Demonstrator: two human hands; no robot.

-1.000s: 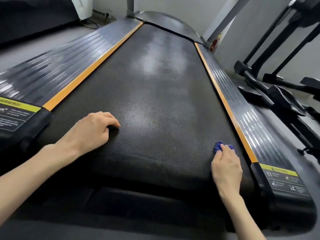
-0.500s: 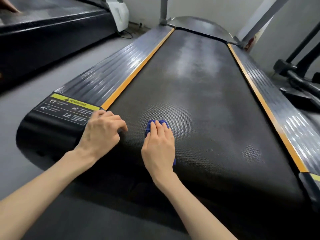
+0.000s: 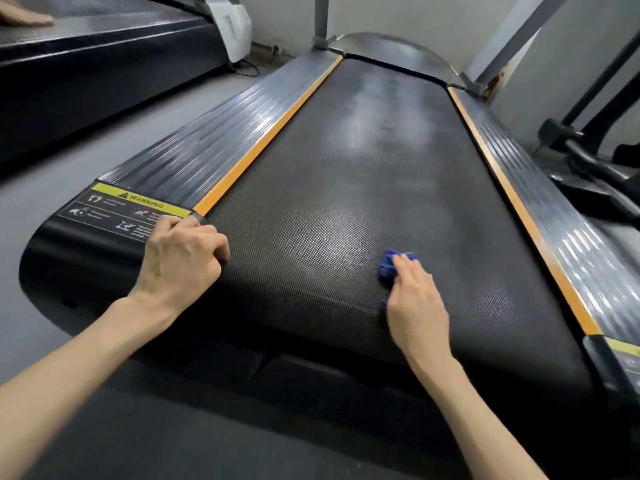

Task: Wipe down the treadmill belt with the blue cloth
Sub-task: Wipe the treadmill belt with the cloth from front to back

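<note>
Cloth: I see one blue cloth (image 3: 390, 264), bunched small on the treadmill belt (image 3: 346, 188), near end, right of centre.
Right hand: my right hand (image 3: 417, 306) lies flat over the cloth with the fingers fairly straight, pressing it onto the belt rather than clasping it.
Left hand: my left hand (image 3: 180, 261) has its fingers curled under with nothing in them, braced on the belt's near left corner beside the warning label (image 3: 117, 211).
Handling: I judge the cloth light, soft and limp. It would ball up or slip out on the textured belt, so I would hold it under a spread palm.
Count: one belt, two orange strips, left (image 3: 263, 143) and right (image 3: 512, 202); a second treadmill (image 3: 104, 57) stands far left.
</note>
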